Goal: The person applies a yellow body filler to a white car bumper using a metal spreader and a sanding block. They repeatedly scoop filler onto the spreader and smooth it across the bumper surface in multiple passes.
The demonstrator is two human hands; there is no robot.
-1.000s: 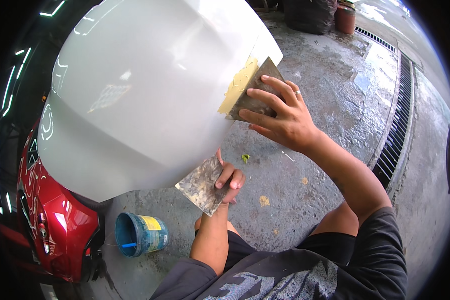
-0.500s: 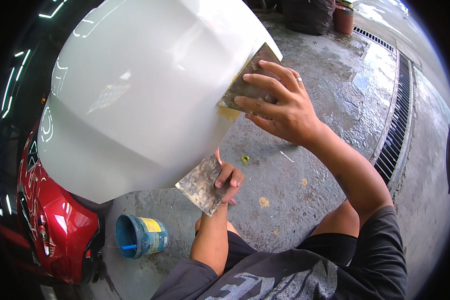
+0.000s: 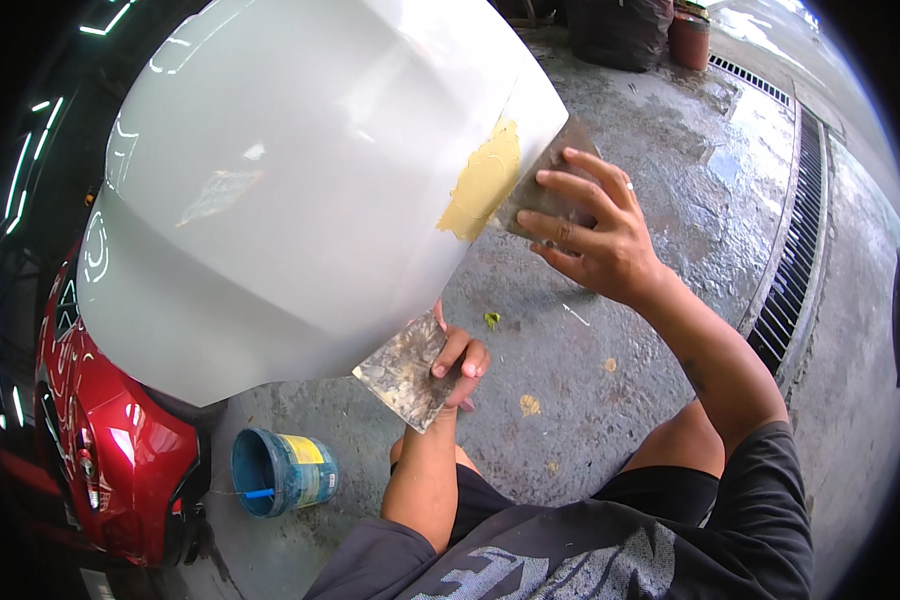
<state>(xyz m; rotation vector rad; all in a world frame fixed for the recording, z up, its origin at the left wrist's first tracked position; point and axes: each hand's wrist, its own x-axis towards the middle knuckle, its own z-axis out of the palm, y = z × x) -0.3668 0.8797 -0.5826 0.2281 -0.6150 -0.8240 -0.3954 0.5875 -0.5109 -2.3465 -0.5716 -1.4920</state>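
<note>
A large white car panel, apparently a hood [image 3: 260, 190], fills the upper left. Along its right edge lies a patch of yellow body filler [image 3: 482, 182]. My right hand [image 3: 600, 225] grips a dark, flat putty spreader [image 3: 560, 165] just off that edge, fingers spread over its face and the thumb hidden beneath. Below the panel's lower edge, my left hand [image 3: 460, 365] is closed around a second square spreader [image 3: 405, 370], stained and blotchy, with its face turned up.
A blue bucket [image 3: 285, 472] stands on the wet grey floor [image 3: 560, 460], with a red car [image 3: 120, 450] at the left. A drain grate [image 3: 795, 240] runs along the right. At the back are a black bag [image 3: 620, 30] and a red bucket [image 3: 688, 38].
My right hand has drawn the spreader right and slightly down, off the panel's edge, uncovering the yellow filler patch. My left hand has stayed nearly still.
</note>
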